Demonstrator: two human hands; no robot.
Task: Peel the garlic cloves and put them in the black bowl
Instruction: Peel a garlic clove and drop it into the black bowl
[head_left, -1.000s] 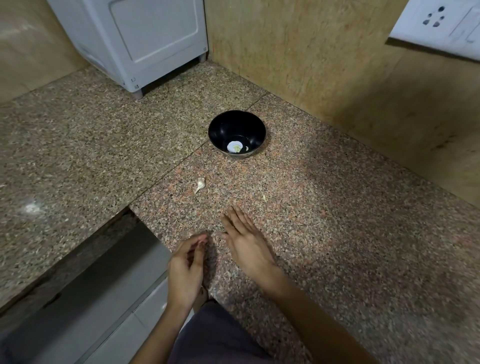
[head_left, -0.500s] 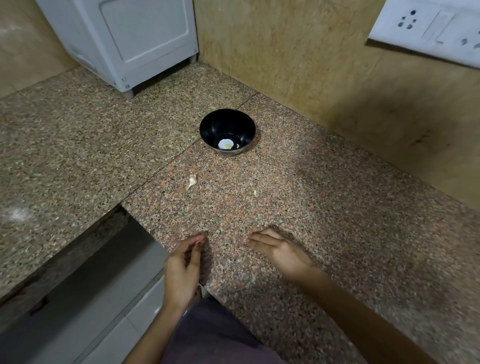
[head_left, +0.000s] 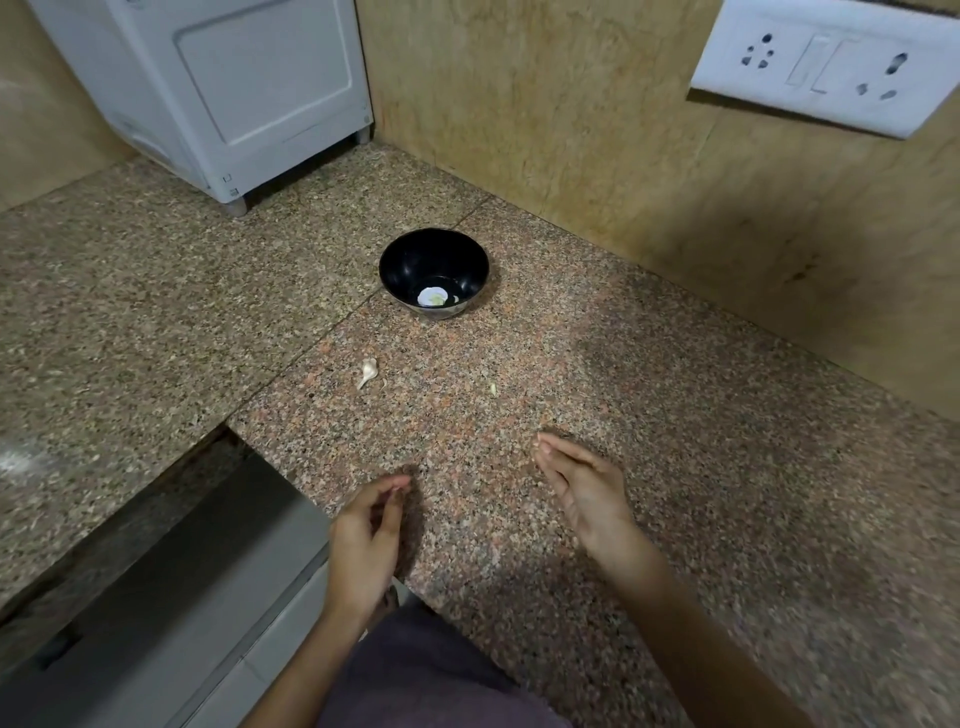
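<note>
Just short of the black bowl (head_left: 402, 262), an unpeeled garlic clove (head_left: 368, 372) lies on the table (head_left: 649, 395). Your left hand (head_left: 366, 535) and right hand (head_left: 584, 486) are empty, fingers loose. Your next step looks like picking the clove up and peeling it.

A black bowl (head_left: 410, 260) is seen on the speckled stone counter (head_left: 675, 415), far from the person, and something pale (head_left: 432, 297) is seen at its bottom. One garlic clove (head_left: 368, 372) is seen lying on the counter, nearer than the bowl and a little to its left, with a tiny pale bit (head_left: 492, 388) to its right. The left hand (head_left: 366, 540) is held at the near edge with its fingers loosely bent, and the right hand (head_left: 587, 491) is held beside it, apart, with fingers straight and together.
</note>
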